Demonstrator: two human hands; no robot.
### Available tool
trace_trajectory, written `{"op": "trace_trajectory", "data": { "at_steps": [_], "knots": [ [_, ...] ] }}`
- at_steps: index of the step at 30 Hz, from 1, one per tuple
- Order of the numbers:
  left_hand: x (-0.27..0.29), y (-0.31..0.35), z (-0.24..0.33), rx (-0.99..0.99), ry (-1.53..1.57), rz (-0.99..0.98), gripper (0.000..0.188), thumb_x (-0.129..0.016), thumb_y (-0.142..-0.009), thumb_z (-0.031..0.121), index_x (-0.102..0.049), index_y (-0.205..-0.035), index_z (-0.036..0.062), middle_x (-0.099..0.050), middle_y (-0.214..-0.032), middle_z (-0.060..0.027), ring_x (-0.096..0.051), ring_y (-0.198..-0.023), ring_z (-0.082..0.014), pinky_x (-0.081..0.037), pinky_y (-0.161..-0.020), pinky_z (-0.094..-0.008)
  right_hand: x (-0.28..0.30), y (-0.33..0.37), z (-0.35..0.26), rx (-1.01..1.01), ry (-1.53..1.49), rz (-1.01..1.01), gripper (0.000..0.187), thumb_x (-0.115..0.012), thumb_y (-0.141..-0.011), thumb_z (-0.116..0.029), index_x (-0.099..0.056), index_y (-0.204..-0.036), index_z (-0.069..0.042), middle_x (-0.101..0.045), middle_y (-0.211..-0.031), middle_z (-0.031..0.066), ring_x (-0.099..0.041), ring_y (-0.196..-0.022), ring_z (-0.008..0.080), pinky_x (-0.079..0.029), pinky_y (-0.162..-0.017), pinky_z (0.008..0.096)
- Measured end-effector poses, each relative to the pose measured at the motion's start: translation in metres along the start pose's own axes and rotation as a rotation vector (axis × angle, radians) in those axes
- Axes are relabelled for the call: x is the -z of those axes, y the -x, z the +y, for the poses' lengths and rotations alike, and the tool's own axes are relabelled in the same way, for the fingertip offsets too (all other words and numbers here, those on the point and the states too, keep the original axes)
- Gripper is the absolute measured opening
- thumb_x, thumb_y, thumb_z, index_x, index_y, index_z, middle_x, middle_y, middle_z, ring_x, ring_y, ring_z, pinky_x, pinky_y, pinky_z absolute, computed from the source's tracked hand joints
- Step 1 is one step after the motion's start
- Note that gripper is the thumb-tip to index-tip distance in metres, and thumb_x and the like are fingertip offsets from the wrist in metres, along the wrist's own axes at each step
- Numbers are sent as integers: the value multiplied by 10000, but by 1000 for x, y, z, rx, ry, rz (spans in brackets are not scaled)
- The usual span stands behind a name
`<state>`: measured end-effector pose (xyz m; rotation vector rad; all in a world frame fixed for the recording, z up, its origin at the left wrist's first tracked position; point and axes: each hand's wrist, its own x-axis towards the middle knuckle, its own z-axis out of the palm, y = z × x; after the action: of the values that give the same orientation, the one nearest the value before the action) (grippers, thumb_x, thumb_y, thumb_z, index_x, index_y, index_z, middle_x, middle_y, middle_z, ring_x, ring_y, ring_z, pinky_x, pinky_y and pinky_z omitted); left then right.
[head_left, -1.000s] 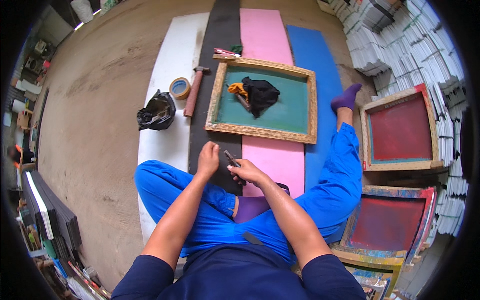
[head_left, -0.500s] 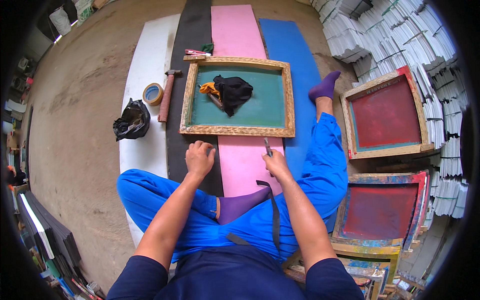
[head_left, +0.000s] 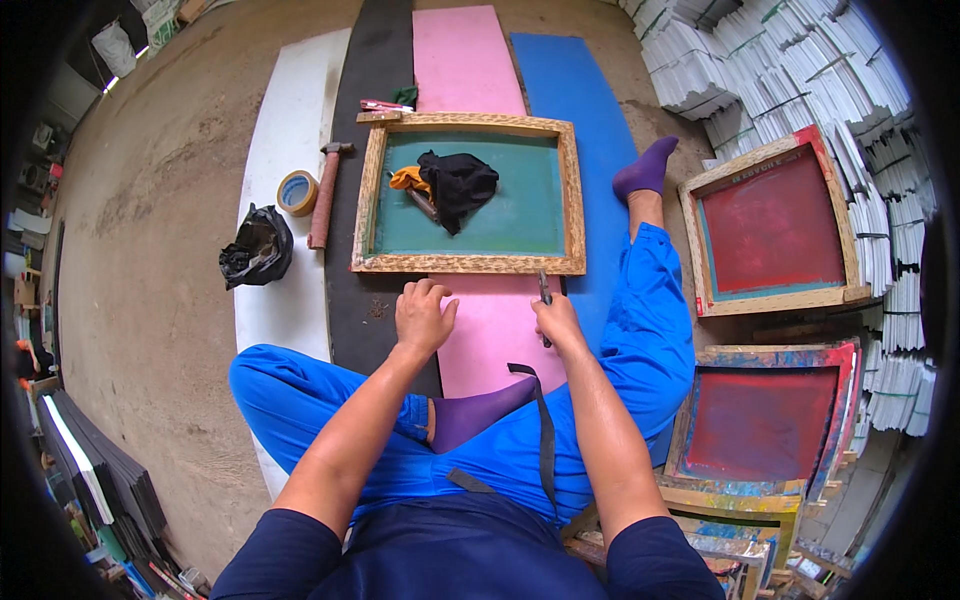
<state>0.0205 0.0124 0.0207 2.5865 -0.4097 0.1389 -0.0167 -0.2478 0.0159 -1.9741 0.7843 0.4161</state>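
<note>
In my right hand (head_left: 560,320) is a pair of pliers (head_left: 545,288), dark-handled, its jaws pointing up at the near edge of a wooden screen frame (head_left: 460,263). My left hand (head_left: 422,315) hovers just below that edge, fingers loosely bent and thumb apart; nothing shows in it. Green mesh (head_left: 520,210) fills the frame, with a black cloth (head_left: 462,188), an orange cloth (head_left: 408,179) and a partly hidden tool lying on it. Small brown bits (head_left: 378,307) are scattered on the black mat (head_left: 350,330), left of my left hand.
A hammer (head_left: 325,200), a tape roll (head_left: 298,192) and a black plastic bag (head_left: 257,247) lie left of the frame. White (head_left: 290,100), pink (head_left: 470,60) and blue (head_left: 580,100) mats run underneath. Red-stained screens (head_left: 775,225) and paper stacks (head_left: 800,80) stand on the right.
My left hand has shifted right from the black mat toward the pink one, uncovering the brown bits. The pliers have tilted more upright and nearer the frame's edge.
</note>
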Motion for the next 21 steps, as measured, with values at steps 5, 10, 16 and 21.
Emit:
{"op": "trace_trajectory", "data": {
  "at_steps": [5,10,16,21],
  "knots": [
    [0,3,-7,20,5,-15,183,-781,-815,261,-733,-928,126,-652,-1035,-41,-585,-1013,-273,-473,-840,-420,-1,8,-8,-22,14,-4,296,-653,-933,-255,-609,-903,36,-639,-683,112,-651,-551,221,-478,-472,403],
    [-1,4,-8,19,8,-16,178,-776,-818,260,-734,-921,122,-652,-1036,-44,-585,-1015,-273,-475,-839,-421,-1,-3,2,-21,89,-39,296,-646,-935,-255,-606,-900,36,-631,-656,109,-644,-527,228,-481,-475,413],
    [-3,6,-9,24,20,-8,173,-773,-821,252,-732,-919,116,-650,-1033,-45,-580,-1024,-274,-476,-837,-423,-9,-8,1,-25,91,-21,266,-642,-935,-244,-614,-922,20,-638,-649,106,-639,-533,217,-468,-461,404],
    [-5,2,-5,9,34,7,173,-774,-816,240,-731,-927,114,-645,-1031,-45,-575,-1030,-274,-468,-848,-422,-27,-34,39,71,41,90,242,-651,-929,-236,-617,-980,-2,-619,-631,87,-588,-485,204,-439,-433,392]
  ]
}}
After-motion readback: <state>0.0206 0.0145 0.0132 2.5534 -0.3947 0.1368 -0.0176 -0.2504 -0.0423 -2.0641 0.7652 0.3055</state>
